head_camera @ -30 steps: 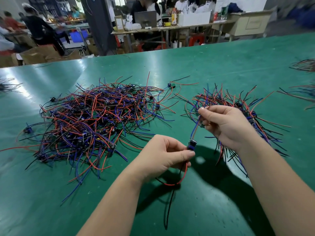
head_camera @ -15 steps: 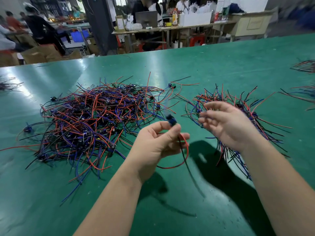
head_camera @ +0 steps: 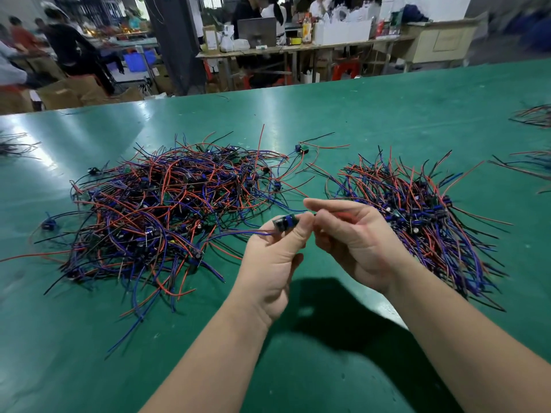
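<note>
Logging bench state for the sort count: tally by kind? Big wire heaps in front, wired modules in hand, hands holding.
Big wire heaps: 2, the left heap and the right heap
Wired module, held: 1
Hands holding it: 2, the left hand and the right hand
Total: 5

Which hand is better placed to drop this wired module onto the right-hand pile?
Right, likely. The right hand pinches the module by its leads and sits beside the right pile; the left hand grips the module body, farther off, nearer the tangled pile.
</note>
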`<state>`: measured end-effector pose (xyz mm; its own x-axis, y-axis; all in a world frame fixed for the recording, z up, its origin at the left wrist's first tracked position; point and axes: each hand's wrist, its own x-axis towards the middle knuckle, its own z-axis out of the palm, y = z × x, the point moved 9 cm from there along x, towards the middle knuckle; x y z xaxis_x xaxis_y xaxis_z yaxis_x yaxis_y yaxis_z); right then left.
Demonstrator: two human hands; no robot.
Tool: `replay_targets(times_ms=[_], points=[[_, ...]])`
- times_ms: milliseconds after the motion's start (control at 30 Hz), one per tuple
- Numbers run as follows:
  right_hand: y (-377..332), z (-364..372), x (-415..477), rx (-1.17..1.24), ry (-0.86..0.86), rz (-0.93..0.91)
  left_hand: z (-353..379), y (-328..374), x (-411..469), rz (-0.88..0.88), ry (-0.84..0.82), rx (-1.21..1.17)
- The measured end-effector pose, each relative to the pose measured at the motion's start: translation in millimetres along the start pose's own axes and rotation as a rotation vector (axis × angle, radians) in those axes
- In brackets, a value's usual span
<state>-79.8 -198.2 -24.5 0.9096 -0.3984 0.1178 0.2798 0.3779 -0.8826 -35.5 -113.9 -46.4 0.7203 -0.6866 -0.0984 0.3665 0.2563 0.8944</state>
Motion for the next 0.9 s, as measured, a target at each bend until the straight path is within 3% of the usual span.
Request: replay_targets(times_ms=[167, 333, 533, 800, 900], points=[[3.2, -16.6, 1.9, 0.267, 0.214, 0.106, 10.5, 13.7, 1.2, 0.208, -0.055, 0.164], [-12.7, -27.6, 0.3, 0.481, 0.223, 0.168, -4.3, 47.7, -3.7, 0.469, -0.003, 0.215], [-3.5, -30.9, -3.0, 0.106, 0.202, 0.258, 15.3, 6.5, -6.0, 0.053, -0.185, 0.254], [3.2, -29.5, -3.0, -0.299, 0.082, 0.239, 4.2, -5.5, 0.1, -0.047, -0.124, 0.210], [-0.9, -33.8, -2.8, -0.385, 0.126, 0.207, 2.9, -10.5, -0.4, -0.127, -0.160, 0.276]])
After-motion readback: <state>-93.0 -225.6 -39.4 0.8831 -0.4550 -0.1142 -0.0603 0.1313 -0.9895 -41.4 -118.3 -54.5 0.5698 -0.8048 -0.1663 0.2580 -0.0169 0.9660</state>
